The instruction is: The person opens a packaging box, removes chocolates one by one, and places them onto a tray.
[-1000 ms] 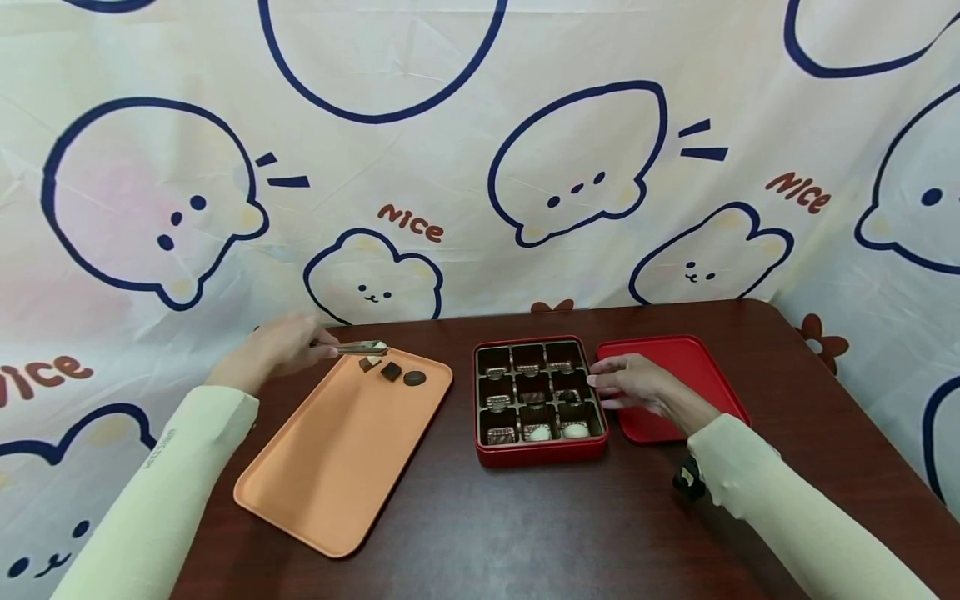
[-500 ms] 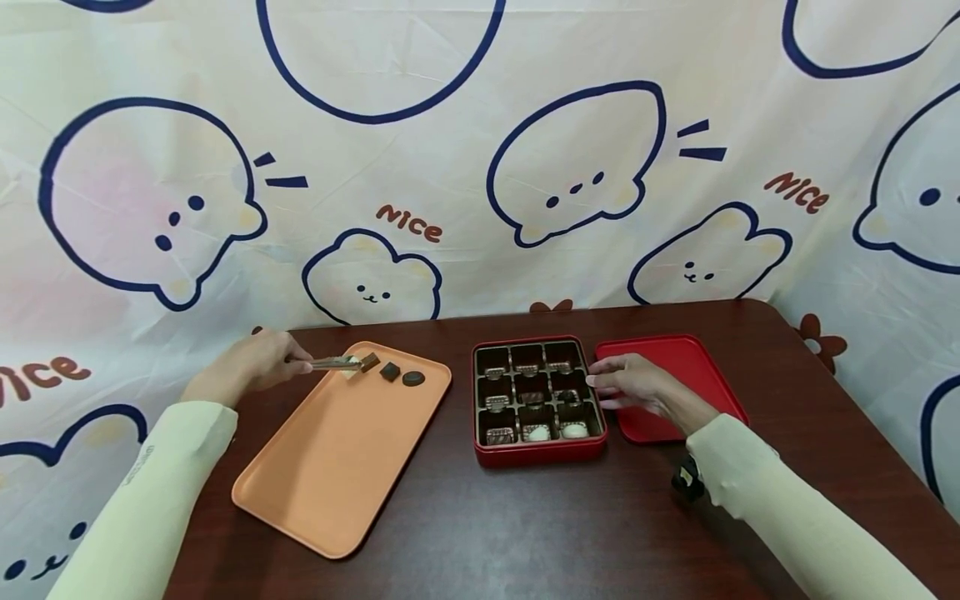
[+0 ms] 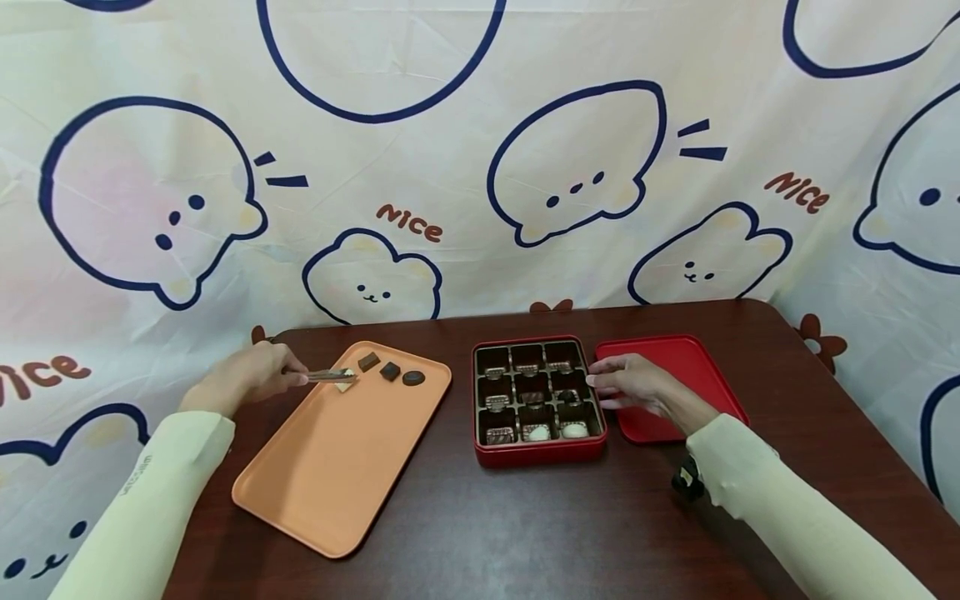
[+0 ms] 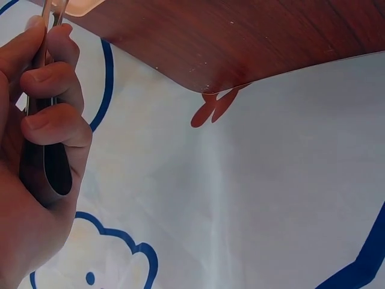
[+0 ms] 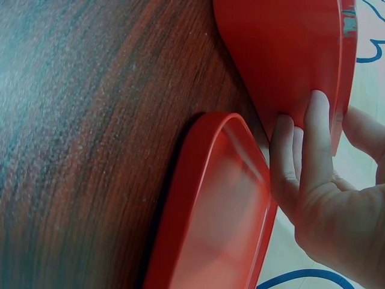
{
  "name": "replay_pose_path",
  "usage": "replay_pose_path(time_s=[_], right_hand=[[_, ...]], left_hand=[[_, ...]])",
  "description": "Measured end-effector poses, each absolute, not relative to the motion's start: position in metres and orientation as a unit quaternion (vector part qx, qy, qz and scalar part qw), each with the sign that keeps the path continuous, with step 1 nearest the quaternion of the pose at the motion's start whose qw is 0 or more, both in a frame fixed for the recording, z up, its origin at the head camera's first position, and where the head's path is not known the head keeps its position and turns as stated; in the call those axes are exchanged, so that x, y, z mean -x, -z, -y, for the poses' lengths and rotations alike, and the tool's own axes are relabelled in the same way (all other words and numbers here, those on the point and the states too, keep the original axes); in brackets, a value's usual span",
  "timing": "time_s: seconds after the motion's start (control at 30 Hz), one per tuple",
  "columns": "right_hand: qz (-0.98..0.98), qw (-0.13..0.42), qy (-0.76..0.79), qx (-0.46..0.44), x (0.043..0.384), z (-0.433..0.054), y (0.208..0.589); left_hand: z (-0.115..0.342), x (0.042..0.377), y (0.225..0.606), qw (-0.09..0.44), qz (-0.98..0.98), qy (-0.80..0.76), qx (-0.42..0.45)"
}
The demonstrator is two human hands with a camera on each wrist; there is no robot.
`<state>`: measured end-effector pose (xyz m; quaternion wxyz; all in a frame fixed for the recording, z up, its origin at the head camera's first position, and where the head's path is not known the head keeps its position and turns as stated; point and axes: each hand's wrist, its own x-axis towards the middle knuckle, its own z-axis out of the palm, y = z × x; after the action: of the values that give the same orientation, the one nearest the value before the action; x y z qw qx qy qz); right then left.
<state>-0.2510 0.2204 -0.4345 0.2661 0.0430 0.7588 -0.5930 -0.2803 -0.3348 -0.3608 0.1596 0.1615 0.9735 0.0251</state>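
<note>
My left hand [image 3: 251, 375] grips metal tongs [image 3: 322, 376], its fingers wrapped around their bent end in the left wrist view. The tongs' tips are right at a small white chocolate [image 3: 344, 386] near the left edge of the orange tray [image 3: 345, 467]. Three dark chocolates, a rectangular one [image 3: 368, 362], a square one [image 3: 390, 372] and an oval one [image 3: 414, 378], lie along the tray's far end. My right hand [image 3: 637, 383] touches the side of the red box [image 3: 540, 454] with nearly straight fingers, the thumb at its rim. Brown and white chocolates sit in the box's compartments.
A red lid [image 3: 686, 392] lies right of the box, partly under my right hand in the head view. Brown tabletop [image 3: 450, 533] shows between tray and box. A printed cloth [image 3: 465, 183] hangs behind the table's far edge.
My left hand moved left and nearer with the tongs, bringing the white chocolate from the tray's far corner down to its left edge. My right hand stays at the box.
</note>
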Motion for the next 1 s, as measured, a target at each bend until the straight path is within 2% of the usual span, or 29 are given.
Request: replay_pose_path(time_s=[0.27, 0.43, 0.7, 1.0], right_hand=[[-0.76, 0.265, 0.592, -0.046, 0.251, -0.221, 0.433], [-0.759, 0.266, 0.593, -0.047, 0.25, -0.22, 0.432], [-0.756, 0.266, 0.596, -0.048, 0.251, -0.22, 0.433], [-0.758, 0.266, 0.593, -0.051, 0.252, -0.22, 0.435]], left_hand=[[0.336, 0.279, 0.364, 0.175, -0.974, -0.03, -0.143], [0.337, 0.278, 0.365, 0.167, -0.974, -0.038, -0.149], [0.331, 0.278, 0.357, 0.103, -0.976, -0.05, -0.186], [0.29, 0.275, 0.347, 0.065, -0.974, -0.066, -0.207]])
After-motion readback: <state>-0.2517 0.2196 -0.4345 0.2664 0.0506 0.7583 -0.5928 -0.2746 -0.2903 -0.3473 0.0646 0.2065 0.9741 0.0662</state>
